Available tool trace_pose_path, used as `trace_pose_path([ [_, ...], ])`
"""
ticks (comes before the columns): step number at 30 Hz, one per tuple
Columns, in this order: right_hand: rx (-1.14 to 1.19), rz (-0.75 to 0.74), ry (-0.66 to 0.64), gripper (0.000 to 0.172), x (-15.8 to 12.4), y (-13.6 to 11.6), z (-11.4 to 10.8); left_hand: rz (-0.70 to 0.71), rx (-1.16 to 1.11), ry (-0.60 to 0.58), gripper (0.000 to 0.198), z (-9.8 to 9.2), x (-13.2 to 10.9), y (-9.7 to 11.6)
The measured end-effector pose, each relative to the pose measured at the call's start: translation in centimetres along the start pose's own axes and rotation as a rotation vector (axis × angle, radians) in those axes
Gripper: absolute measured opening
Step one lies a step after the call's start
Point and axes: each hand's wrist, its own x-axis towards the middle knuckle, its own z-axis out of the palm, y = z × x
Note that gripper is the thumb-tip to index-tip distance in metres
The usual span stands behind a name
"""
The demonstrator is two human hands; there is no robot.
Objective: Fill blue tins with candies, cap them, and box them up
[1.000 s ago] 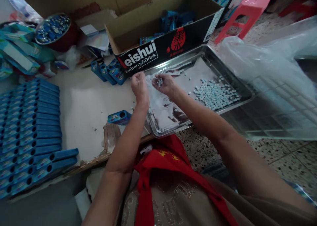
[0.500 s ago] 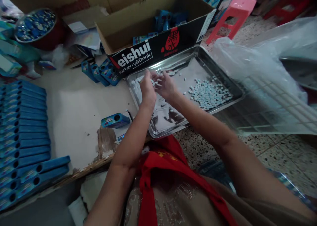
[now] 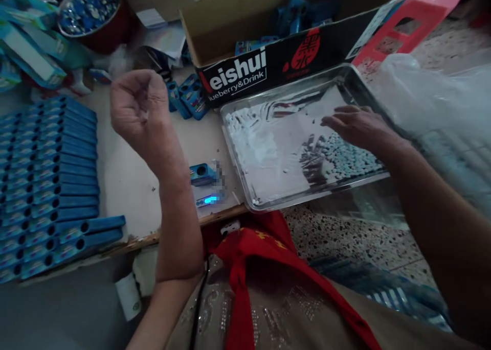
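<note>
My left hand [image 3: 134, 110] is raised over the table, left of the metal tray [image 3: 274, 205]. Its fingers curl inward and hide most of the palm; a small pale speck shows between them. My right hand [image 3: 358, 127] stretches over the right half of the tray, fingers extended and palm down, at the edge of a pile of small pale-blue tablets [image 3: 345, 156]. White sheet or film lines the tray, with a few loose tablets on it. Between my left forearm and the tray, a small blue box [image 3: 202, 172] with a round hole sits by a lit blue display [image 3: 209, 200].
Rows of blue boxes [image 3: 72, 161] stand stacked at the left. A black-printed carton [image 3: 245, 76] with blue boxes inside is behind the tray. A bowl of blue wrapped pieces [image 3: 90, 10] is at back left. A pink stool [image 3: 418, 20] and clear plastic [image 3: 441, 94] lie right.
My hands were together over the tray's left part, with tablets between them. Now they have parted: the left has moved left over the table, the right toward the tablet pile.
</note>
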Motion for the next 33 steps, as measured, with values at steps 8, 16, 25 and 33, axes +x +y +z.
trace_pose_path([
  [8,-0.06,-0.431,-0.069,0.043,7.2,-11.6,10.0,0.147,0.592,-0.452,0.014,0.8,-0.7,-0.6],
  [16,-0.285,-0.449,-0.209,0.04,9.7,-14.8,13.1,0.122,1.077,-1.196,0.025,7.9,3.1,-7.4],
  [25,-0.134,-0.282,-0.185,0.023,10.8,-16.3,14.3,0.186,1.16,-1.39,0.036,10.2,1.5,-9.9],
  [33,0.432,-0.148,-0.07,0.015,10.1,-13.9,13.2,0.239,0.992,-1.467,0.036,9.8,2.3,-11.7],
])
